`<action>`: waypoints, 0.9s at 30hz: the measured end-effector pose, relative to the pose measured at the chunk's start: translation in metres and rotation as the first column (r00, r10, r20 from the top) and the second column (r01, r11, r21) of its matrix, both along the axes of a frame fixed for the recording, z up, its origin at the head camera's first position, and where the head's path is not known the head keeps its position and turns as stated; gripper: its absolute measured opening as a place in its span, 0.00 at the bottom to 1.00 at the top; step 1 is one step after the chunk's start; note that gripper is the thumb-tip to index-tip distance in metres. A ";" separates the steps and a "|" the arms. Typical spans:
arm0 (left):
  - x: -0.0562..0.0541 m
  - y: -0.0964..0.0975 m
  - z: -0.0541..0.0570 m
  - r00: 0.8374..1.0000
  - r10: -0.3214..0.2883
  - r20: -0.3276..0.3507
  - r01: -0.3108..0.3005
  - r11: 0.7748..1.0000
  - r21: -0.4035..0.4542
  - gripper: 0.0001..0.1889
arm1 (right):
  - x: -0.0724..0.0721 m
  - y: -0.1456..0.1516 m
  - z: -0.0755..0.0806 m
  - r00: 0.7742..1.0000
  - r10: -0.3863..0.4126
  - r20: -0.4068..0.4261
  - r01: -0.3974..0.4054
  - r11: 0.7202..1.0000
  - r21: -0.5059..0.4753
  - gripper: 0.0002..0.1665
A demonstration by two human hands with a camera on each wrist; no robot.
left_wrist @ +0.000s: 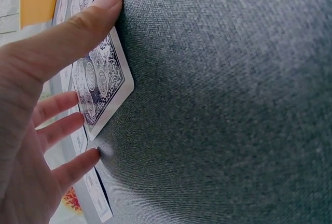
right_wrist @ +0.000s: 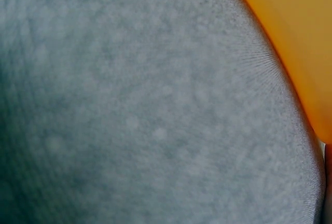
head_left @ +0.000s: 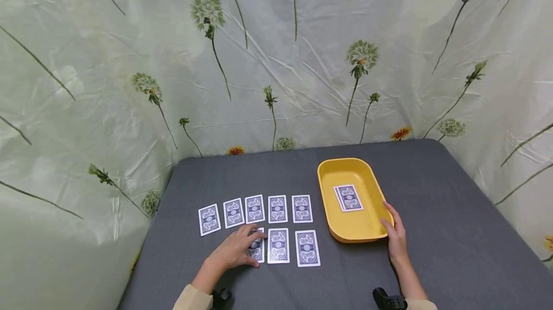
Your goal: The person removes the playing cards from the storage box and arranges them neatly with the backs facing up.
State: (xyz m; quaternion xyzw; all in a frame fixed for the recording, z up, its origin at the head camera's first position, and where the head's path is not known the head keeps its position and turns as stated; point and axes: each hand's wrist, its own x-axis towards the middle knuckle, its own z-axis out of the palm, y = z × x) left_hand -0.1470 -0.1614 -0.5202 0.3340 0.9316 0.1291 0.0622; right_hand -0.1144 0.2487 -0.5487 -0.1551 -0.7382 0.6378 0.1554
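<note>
Over the leftmost playing card (head_left: 256, 248) of the nearer row, my left hand (head_left: 233, 248) spreads its thumb and fingers. In the left wrist view the thumb (left_wrist: 78, 32) reaches along the near edge of this patterned card (left_wrist: 101, 79), and the other fingertips are at its far side. The card lies face down on the cloth, partly hidden by the hand. My right hand (head_left: 395, 233) grips the right rim of a yellow tray (head_left: 326, 204), thumb over the edge and fingers outside. Inside the tray lie overlapping face-down cards (head_left: 349, 198).
A farther row of several face-down cards (head_left: 255, 209) runs left of the tray. Two more cards, a middle one (head_left: 278, 245) and a right one (head_left: 307, 248), lie in the nearer row. Grey cloth (head_left: 440, 204) covers the table; a dandelion-print curtain (head_left: 302, 60) hangs behind.
</note>
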 end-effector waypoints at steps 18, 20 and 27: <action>-0.005 0.011 0.013 1.000 0.006 0.027 -0.004 0.998 -0.064 0.37 | -0.001 0.002 -0.001 0.999 0.005 0.046 -0.004 1.000 -0.027 0.27; -0.007 0.021 0.023 1.000 0.004 0.022 -0.003 0.999 -0.049 0.38 | -0.001 0.002 -0.001 0.999 0.003 0.036 -0.002 1.000 -0.029 0.27; -0.027 0.088 0.059 0.996 -0.088 -0.025 0.087 0.996 -0.025 0.36 | -0.002 0.002 -0.001 0.999 -0.008 0.034 0.009 0.999 -0.033 0.26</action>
